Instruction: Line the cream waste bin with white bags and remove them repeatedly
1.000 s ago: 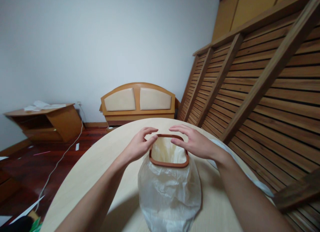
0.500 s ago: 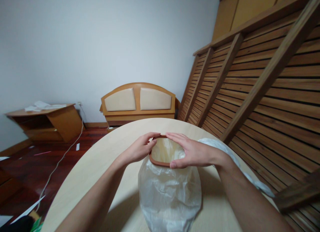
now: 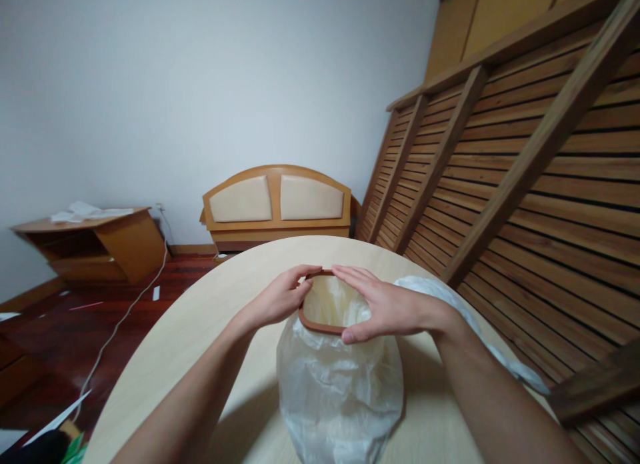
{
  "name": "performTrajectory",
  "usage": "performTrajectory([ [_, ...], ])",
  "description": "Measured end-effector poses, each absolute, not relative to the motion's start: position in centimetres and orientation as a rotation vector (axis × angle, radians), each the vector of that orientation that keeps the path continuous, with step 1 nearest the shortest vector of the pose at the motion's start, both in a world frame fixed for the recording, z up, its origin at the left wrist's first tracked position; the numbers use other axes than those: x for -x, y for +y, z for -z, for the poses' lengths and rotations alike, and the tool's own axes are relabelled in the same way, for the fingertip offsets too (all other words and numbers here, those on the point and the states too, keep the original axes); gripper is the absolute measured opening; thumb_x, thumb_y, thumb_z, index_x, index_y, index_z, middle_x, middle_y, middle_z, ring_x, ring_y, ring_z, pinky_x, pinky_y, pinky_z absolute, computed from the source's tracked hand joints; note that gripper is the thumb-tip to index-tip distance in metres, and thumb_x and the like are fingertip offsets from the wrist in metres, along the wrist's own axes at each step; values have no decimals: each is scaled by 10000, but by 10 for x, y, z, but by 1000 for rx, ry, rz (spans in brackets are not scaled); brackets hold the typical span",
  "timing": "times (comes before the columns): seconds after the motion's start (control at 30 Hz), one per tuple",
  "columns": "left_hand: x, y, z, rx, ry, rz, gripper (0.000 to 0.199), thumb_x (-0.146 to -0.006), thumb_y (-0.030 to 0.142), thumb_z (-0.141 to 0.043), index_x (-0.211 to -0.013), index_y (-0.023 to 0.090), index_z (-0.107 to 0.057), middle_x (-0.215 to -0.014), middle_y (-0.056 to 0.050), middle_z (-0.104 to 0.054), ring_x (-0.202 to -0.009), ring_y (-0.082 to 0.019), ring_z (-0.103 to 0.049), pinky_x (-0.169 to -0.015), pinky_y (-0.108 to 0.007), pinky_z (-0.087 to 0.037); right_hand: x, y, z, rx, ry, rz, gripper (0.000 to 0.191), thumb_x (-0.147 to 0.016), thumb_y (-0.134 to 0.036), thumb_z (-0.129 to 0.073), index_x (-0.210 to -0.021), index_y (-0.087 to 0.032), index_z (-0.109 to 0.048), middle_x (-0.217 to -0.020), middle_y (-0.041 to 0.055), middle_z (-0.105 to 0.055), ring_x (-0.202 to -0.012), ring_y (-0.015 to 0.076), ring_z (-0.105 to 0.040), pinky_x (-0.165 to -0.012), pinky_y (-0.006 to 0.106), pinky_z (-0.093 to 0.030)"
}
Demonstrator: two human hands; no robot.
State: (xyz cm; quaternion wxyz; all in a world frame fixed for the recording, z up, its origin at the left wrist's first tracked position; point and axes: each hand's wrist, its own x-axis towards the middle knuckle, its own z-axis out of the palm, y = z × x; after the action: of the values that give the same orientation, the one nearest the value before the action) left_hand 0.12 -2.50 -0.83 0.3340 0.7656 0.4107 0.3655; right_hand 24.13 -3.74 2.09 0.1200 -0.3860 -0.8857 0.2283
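Head camera: left hand (image 3: 280,299) and right hand (image 3: 393,307) curl inward, gripping the brown rim (image 3: 321,328).

Round, pale, wood-grained worktop (image 3: 225,287). On it stands a round-bodied container (image 3: 340,387) sheathed in translucent white plastic, with a rounded-rectangular brown rim (image 3: 319,327); a whitish, crumpled plastic sheet (image 3: 447,292) lies along the right edge.

Dim, cool light, soft shadows on tabletop (image 3: 175,331), stretched edges
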Motion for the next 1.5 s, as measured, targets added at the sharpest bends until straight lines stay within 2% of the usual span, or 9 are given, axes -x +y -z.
performTrajectory([
  [0.23,-7,-23,9,-1951,1129,-995,455,-854,216,-478,-1250,110,-674,-1327,-128,-674,-1258,-269,-605,-1107,-399,-446,-243,-36,-21,1056,-2510,-635,1146,-640,-685,-796,-1560,-160,-358,-1607,183,-345,-1482,395,-307,-1228,556,-247],
  [0.37,-11,-18,13,-1850,1145,-1031,494,-807,176,-456,-1240,92,-678,-1301,-126,-692,-1246,-261,-619,-1106,-394,-450,-244,-34,-18,1039,-2551,-622,1217,-599,-696,-817,-1573,-160,-320,-1627,188,-299,-1501,390,-261,-1230,547,-237],
  [0.5,-11,-17,13,-1820,1116,-1033,489,-811,191,-470,-1238,85,-682,-1308,-129,-688,-1247,-264,-618,-1120,-403,-437,-241,-36,-20,1064,-2564,-608,1234,-594,-695,-815,-1570,-127,-318,-1627,202,-289,-1506,388,-249,-1235,550,-221],
  [0.73,-6,-20,10,-1793,1055,-1100,427,-907,323,-466,-1182,117,-720,-1291,-124,-699,-1241,-274,-619,-1130,-424,-417,-239,-39,-25,967,-2521,-587,1034,-715,-643,-762,-1552,-174,-375,-1598,168,-371,-1475,376,-331,-1220,543,-258],
  [0.97,-6,-16,14,-1780,1021,-1094,475,-940,400,-449,-1213,101,-699,-1321,-139,-678,-1260,-281,-605,-1148,-439,-392,-240,-39,-27,1082,-2528,-586,1147,-711,-718,-709,-1563,-63,-308,-1617,225,-298,-1489,389,-289,-1228,550,-227],
  [1.23,-5,-15,16,-1823,1041,-1060,474,-926,376,-470,-1234,88,-686,-1332,-156,-668,-1257,-288,-605,-1146,-455,-395,-240,-39,-31,1072,-2555,-681,1192,-691,-784,-678,-1571,-75,-297,-1626,209,-288,-1492,402,-276,-1235,556,-204],
  [1.5,-6,-15,15,-1852,1016,-1002,464,-925,354,-458,-1229,95,-694,-1341,-140,-665,-1268,-295,-601,-1155,-468,-396,-241,-39,-30,1043,-2587,-696,1175,-687,-743,-718,-1574,-96,-300,-1631,192,-286,-1501,380,-263,-1245,535,-198],
])
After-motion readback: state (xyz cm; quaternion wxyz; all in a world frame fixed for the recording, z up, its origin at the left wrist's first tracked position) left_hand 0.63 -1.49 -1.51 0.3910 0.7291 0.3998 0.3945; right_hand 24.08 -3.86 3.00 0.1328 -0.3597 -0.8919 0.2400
